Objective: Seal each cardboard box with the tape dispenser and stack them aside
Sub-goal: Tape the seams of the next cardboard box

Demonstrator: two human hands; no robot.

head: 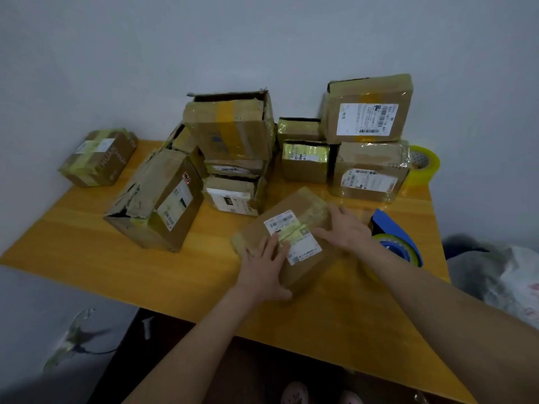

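Cardboard box (294, 207) (oblong, glossy-taped) lies under left hand (264, 272) and right hand (347, 228).

Boxes (163, 199), tape dispenser (393, 240) on table (87, 243)

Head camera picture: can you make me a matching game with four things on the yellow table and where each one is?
Things
1. flat brown cardboard box with a white label
2. blue plastic tape dispenser
3. yellowish roll of tape
4. torn brown cardboard box

Places
A. far right corner of the yellow wooden table
B. under the left hand and the right hand
C. left of the middle stack of boxes
D. just right of the right hand

Pairs: 1-B, 2-D, 3-A, 4-C
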